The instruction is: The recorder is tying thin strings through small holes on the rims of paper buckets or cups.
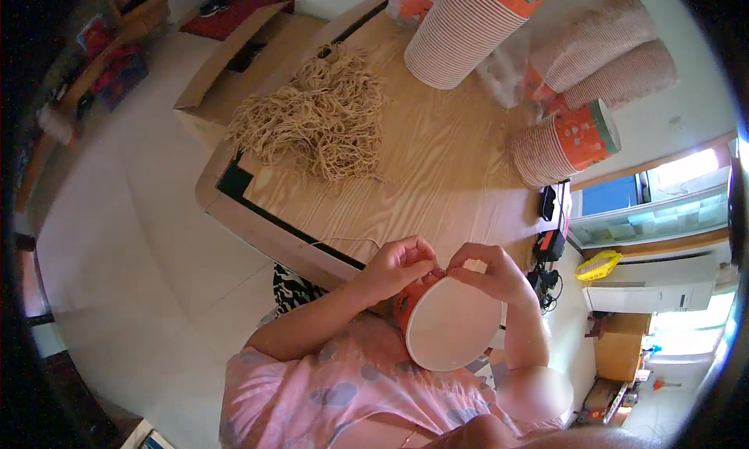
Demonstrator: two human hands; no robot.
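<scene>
An orange paper bucket [455, 324] with a white inside rests tilted against my body, its mouth facing up and outward. My left hand [402, 266] is closed in a pinch at the far edge of the rim. A thin beige cord [343, 240] trails from it to the left over the table edge. Opposite it, my right hand [493, 271] pinches the same stretch of rim, fingertips nearly meeting the left ones. What lies between the fingertips is too small to make out fully. A tangled heap of beige cords [320, 117] lies on the wooden table [437, 191] beyond.
A tall stack of paper buckets [460, 39] and a shorter stack [558, 149] stand at the table's far and right sides. Plastic-wrapped stacks [601, 55] lean behind them. An open cardboard box [226, 70] is at the far left. Black devices with cables [548, 250] sit at the right edge.
</scene>
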